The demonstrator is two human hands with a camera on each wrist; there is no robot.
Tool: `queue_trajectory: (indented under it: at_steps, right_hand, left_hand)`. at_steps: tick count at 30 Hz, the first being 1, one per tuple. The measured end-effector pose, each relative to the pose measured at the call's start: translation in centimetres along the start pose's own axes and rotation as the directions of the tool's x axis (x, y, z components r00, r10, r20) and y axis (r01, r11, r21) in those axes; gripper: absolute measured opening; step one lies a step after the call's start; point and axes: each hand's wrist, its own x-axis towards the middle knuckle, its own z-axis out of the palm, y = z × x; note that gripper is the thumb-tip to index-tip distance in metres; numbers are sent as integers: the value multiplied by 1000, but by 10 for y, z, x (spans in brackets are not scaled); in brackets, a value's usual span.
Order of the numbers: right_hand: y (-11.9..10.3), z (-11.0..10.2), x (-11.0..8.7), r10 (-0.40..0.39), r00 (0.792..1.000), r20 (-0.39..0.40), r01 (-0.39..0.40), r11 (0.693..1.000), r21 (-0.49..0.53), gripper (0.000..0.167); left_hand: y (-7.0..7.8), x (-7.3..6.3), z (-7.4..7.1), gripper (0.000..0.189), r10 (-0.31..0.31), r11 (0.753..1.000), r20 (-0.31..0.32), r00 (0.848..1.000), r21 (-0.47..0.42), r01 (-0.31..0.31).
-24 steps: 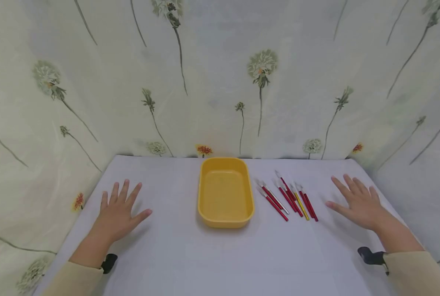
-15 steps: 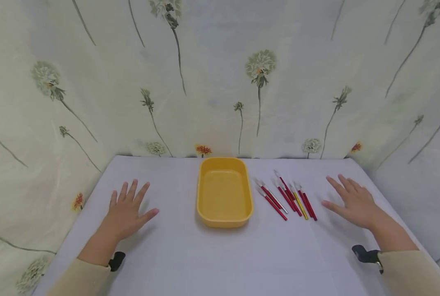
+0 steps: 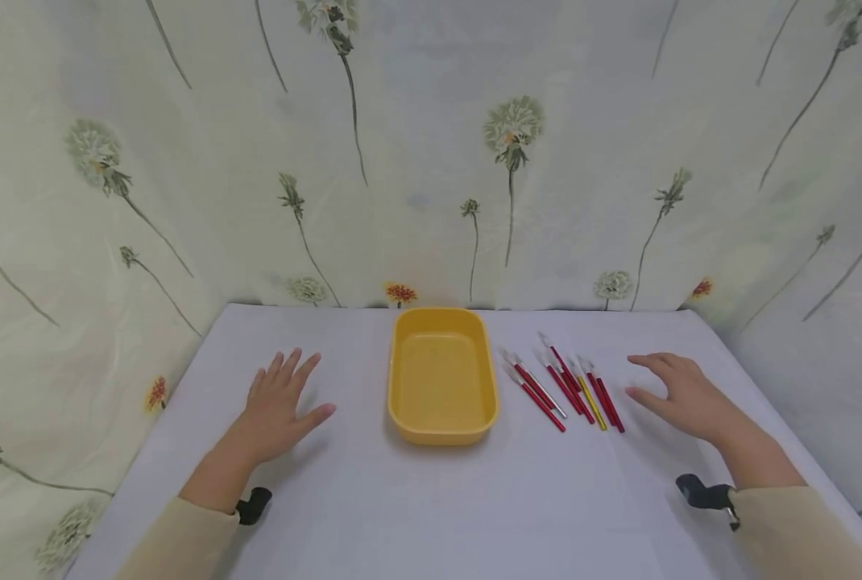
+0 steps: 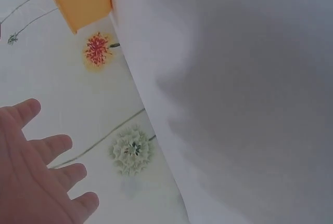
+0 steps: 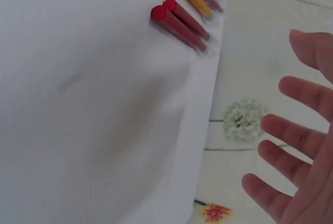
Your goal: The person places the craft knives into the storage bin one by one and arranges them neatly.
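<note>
Several slim pen-like sticks (image 3: 536, 403), mostly red with one yellow (image 3: 593, 403) and one silver, lie in a loose group on the white table, their pale clear tips pointing away. To their left stands a yellow rectangular tray (image 3: 441, 431) with nothing in it. My left hand (image 3: 275, 415) hovers left of the tray, fingers spread and apart from everything. On the other side, my right hand (image 3: 685, 399) is held above the table just right of the sticks, thumb and fingers parted, touching nothing. The right wrist view shows flat red stick ends (image 5: 158, 12) beyond the hand.
Behind the table (image 3: 431, 515) hangs a pale cloth (image 3: 416, 145) printed with dandelions, and it also runs down both sides. Each wrist carries a black strap-on device (image 3: 702, 493) at the sleeve.
My left hand has moved right, toward the tray. The right hand has shifted slightly left, toward the sticks, its fingers now closer together. Tray and sticks have stayed put.
</note>
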Motion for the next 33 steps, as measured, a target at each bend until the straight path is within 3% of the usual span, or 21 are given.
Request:
queue_trajectory:
  at_steps: [11,22,33]
  right_hand:
    - [-7,4,7,20,999,30,-23,993,120,54]
    - [-11,10,10,79,993,88,-96,974,207,45]
    - [-12,15,20,75,981,177,-121,955,271,36]
  left_hand:
    - [21,15,7,82,27,992,21,999,-123,-24]
    - [37,25,18,82,4,973,71,997,-232,12]
    - [50,42,32,80,-11,903,150,989,-423,74]
